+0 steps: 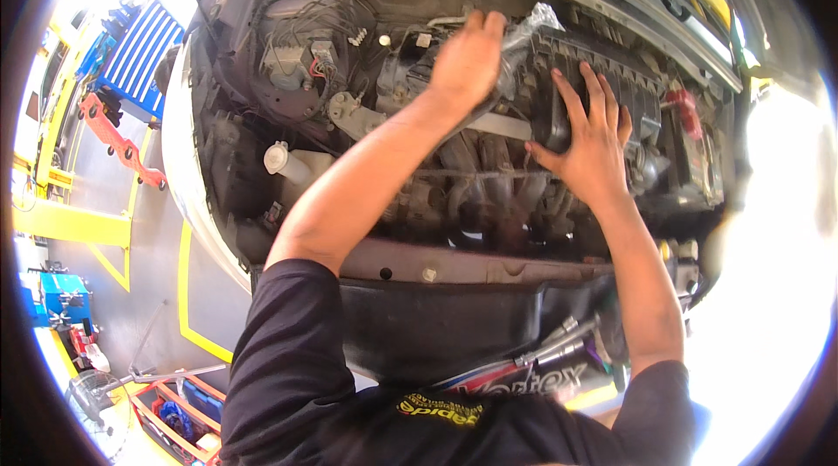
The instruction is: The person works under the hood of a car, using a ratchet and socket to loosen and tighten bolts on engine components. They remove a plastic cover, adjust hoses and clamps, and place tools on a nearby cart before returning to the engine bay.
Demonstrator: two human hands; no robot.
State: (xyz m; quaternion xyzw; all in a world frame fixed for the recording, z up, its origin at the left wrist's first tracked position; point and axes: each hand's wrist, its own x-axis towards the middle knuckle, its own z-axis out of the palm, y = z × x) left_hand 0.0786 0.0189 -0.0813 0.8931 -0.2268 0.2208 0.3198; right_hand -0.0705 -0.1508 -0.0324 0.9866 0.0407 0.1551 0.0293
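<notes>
Both my arms reach over the front of a car into its open engine bay. My left hand [471, 60] is closed above the middle of the engine [406, 73]; what its fingers grip is hidden. A crumpled clear plastic wrap [546, 17] sticks up just right of that hand. With fingers spread, my right hand [595, 147] rests on the black plastic engine housing [642, 99]. Below and between the hands run the exhaust manifold pipes [467, 195].
A white-capped reservoir [278, 158] stands at the bay's left, a red-covered battery terminal [685, 113] at its right. Metal socket tools [559, 348] lie near my body. On the left are a blue tool cabinet [144, 56], a fan [92, 400] and an orange tool tray [144, 396].
</notes>
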